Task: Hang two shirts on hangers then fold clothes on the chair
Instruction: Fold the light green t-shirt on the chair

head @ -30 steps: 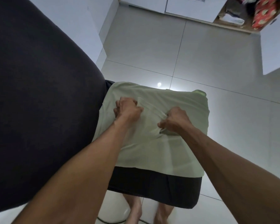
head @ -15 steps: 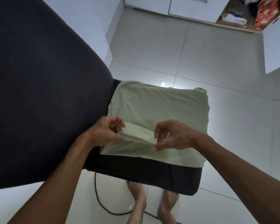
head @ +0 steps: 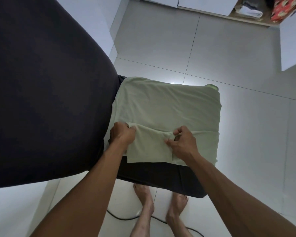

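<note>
Pale green garment [head: 167, 106] is lying across the dark chair seat [head: 154, 175], both hands pinching its near folded flap: left hand [head: 122, 134] gripping one corner, right hand [head: 183, 142] bunching the other (already creasing). Uneven pulling is risking a crooked fold, or cloth sliding off.

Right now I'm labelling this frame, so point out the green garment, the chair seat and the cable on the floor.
green garment [head: 169, 106]: head view, flat upper panel.
chair seat [head: 161, 175]: head view, dark front edge below the garment.
cable [head: 123, 218]: head view, stretch left of the feet.
</note>
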`<state>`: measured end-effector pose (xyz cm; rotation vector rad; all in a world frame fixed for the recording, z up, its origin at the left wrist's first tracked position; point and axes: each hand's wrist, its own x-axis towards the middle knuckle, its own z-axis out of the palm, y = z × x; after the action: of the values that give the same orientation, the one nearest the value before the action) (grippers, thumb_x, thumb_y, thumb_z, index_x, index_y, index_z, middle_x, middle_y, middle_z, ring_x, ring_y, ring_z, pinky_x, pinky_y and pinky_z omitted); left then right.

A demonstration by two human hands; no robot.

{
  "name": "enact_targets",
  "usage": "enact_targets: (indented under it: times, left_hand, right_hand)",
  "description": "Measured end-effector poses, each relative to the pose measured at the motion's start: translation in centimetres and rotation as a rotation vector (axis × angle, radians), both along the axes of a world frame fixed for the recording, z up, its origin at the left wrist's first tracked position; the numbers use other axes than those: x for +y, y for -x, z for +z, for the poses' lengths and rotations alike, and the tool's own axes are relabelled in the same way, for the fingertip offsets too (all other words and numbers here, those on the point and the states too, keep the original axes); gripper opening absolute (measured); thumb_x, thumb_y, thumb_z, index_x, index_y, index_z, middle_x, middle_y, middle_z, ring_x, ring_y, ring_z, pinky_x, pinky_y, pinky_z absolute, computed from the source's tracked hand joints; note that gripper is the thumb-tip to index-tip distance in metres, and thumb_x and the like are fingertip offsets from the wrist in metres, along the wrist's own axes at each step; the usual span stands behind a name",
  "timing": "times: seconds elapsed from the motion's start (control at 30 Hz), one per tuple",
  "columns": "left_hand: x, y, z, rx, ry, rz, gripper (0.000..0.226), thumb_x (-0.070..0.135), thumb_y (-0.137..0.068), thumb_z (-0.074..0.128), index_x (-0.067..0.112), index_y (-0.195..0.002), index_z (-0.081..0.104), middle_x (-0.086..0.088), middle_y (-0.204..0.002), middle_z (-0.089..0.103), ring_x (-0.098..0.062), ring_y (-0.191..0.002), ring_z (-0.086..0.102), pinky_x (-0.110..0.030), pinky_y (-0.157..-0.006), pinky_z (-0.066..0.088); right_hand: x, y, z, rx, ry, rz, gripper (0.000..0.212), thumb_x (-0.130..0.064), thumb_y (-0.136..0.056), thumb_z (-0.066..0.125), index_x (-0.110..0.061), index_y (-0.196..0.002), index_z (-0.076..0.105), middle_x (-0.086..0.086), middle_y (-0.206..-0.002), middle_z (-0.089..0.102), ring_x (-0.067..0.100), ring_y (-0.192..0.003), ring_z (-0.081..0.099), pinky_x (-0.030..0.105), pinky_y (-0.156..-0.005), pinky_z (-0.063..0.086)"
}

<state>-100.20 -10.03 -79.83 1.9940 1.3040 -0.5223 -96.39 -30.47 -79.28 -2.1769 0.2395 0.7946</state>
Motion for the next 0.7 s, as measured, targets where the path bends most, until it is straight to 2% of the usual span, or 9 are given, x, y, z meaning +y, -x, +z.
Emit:
enact_targets:
  times: [0.07, 0.1, 0.17, 0.27, 0.33, 0.43, 0.53, 0.6, 0.7]
  left_hand:
    - [0.3, -0.6, 0.3, -0.089, 0.011, 0.064, 0.022, 0.032, -0.094, 0.061, 0.017, -0.078, 0.066, -0.007, -0.088, 0.065, -0.026, -0.084, 0.063, -0.034, -0.074, 0.051]
    - [0.6, -0.8, 0.6, -0.131, 0.012, 0.086, 0.023, 0.031, -0.095, 0.059, 0.016, -0.080, 0.065, -0.006, -0.088, 0.064, -0.026, -0.088, 0.064, -0.035, -0.077, 0.051]
    - [0.9, -1.1, 0.9, -0.189, 0.066, 0.097, 0.018, 0.030, -0.095, 0.062, 0.014, -0.101, 0.061, -0.003, -0.100, 0.061, -0.023, -0.096, 0.060, -0.035, -0.084, 0.051]
    - [1.0, -1.0, 0.9, -0.172, 0.177, -0.032, 0.053, 0.024, -0.088, 0.074, 0.021, -0.131, 0.043, -0.001, -0.116, 0.054, -0.022, -0.108, 0.056, -0.039, -0.098, 0.049]
    - [1.2, -0.9, 0.6, -0.213, 0.145, -0.039, 0.063, 0.021, -0.084, 0.078, 0.025, -0.135, 0.040, -0.004, -0.120, 0.056, -0.025, -0.111, 0.058, -0.044, -0.100, 0.050]
    - [0.9, -0.9, 0.4, -0.247, 0.053, -0.007, 0.064, 0.025, -0.084, 0.077, 0.024, -0.136, 0.041, -0.005, -0.116, 0.059, -0.025, -0.114, 0.056, -0.037, -0.092, 0.047]
    - [0.0, -0.4, 0.6, -0.236, -0.208, -0.184, 0.059, 0.038, -0.084, 0.073, 0.021, -0.132, 0.042, -0.007, -0.126, 0.056, -0.027, -0.117, 0.052, -0.041, -0.092, 0.045]
    - [-1.4, 0.0, 1.0, -0.301, -0.352, -0.370, 0.051, 0.040, -0.086, 0.069, 0.020, -0.128, 0.049, -0.008, -0.124, 0.054, -0.027, -0.116, 0.051, -0.044, -0.096, 0.043]
    - [-4.3, -0.4, 1.6, -0.389, -0.340, -0.617, 0.043, 0.044, -0.087, 0.068, 0.021, -0.122, 0.060, -0.004, -0.115, 0.056, -0.023, -0.110, 0.054, -0.040, -0.094, 0.043]
  right_hand:
    - [-0.3, 0.1, -0.4, 0.011, -0.047, -0.108, 0.029, -0.020, -0.079, 0.082, -0.022, -0.088, 0.053, -0.003, -0.075, 0.056, 0.017, -0.069, 0.056, 0.035, -0.066, 0.054]
    - [-0.5, 0.0, -0.4, 0.019, -0.048, -0.120, 0.029, -0.019, -0.080, 0.081, -0.022, -0.087, 0.054, -0.003, -0.077, 0.058, 0.016, -0.071, 0.057, 0.038, -0.070, 0.056]
    - [-0.9, -0.2, -0.6, 0.025, -0.020, -0.056, 0.026, -0.018, -0.081, 0.080, -0.021, -0.088, 0.055, -0.003, -0.080, 0.060, 0.016, -0.072, 0.059, 0.033, -0.066, 0.053]
    - [-1.1, -0.4, -0.7, -0.004, 0.007, -0.003, 0.023, -0.015, -0.081, 0.077, -0.019, -0.090, 0.056, -0.003, -0.079, 0.060, 0.013, -0.070, 0.056, 0.023, -0.058, 0.043]
    - [-1.0, -0.6, -0.6, -0.024, 0.005, -0.003, 0.021, -0.014, -0.083, 0.075, -0.016, -0.093, 0.057, -0.001, -0.080, 0.060, 0.012, -0.068, 0.054, 0.021, -0.058, 0.042]
    - [-0.8, -0.6, -0.4, -0.054, 0.033, 0.110, 0.023, -0.018, -0.085, 0.072, -0.015, -0.097, 0.053, 0.001, -0.081, 0.061, 0.017, -0.071, 0.057, 0.028, -0.062, 0.046]
    - [-0.6, -0.3, -0.1, -0.126, 0.056, 0.185, 0.020, -0.027, -0.088, 0.065, -0.021, -0.097, 0.048, 0.000, -0.081, 0.061, 0.023, -0.073, 0.060, 0.037, -0.063, 0.050]
    - [-1.6, -0.3, 0.3, -0.221, 0.138, 0.200, 0.017, -0.022, -0.090, 0.058, -0.023, -0.104, 0.048, -0.003, -0.095, 0.058, 0.021, -0.081, 0.057, 0.035, -0.065, 0.046]
    - [-5.0, -1.3, 0.6, -0.295, 0.348, 0.314, 0.038, -0.010, -0.088, 0.053, -0.023, -0.124, 0.047, -0.002, -0.121, 0.046, 0.021, -0.107, 0.049, 0.034, -0.071, 0.043]
